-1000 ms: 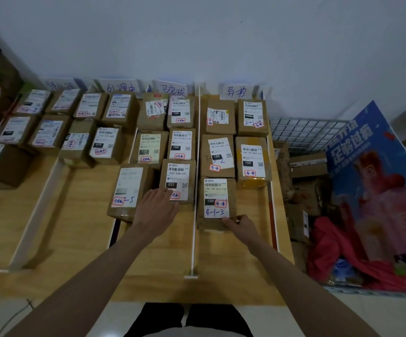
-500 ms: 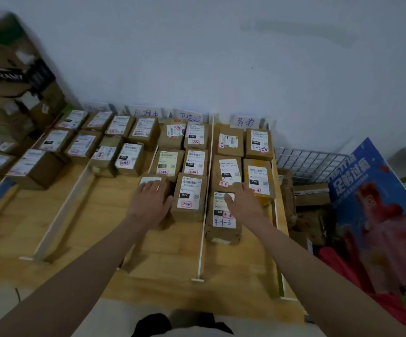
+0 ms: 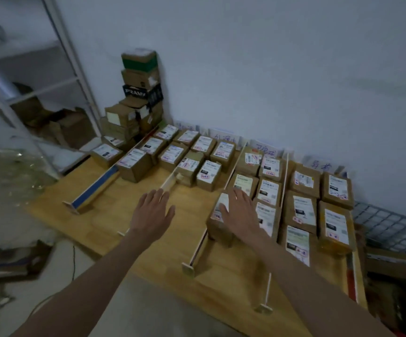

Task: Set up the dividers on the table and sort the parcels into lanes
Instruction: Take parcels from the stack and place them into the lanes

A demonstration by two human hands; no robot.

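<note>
— Parcels (image 3: 304,210), where do they sit?
— In rows on the wooden table (image 3: 114,215), between thin white dividers (image 3: 283,181) that run from the wall toward the near edge. Paper lane signs (image 3: 224,137) lean against the wall behind them.
— And the hands?
— The right hand (image 3: 242,215) lies flat with straight fingers on a brown parcel (image 3: 217,227) at the front of its lane, hiding most of that label. The left hand (image 3: 152,212) hovers spread over bare wood, holding nothing.
— Anything hard to read?
— Motion blur smears the label print. The nearest divider is partly hidden by the right forearm.
— Open room?
— The front half of the left lanes is bare. A stack of cartons (image 3: 136,98) stands at the far left corner, beside a metal shelf (image 3: 70,59).
</note>
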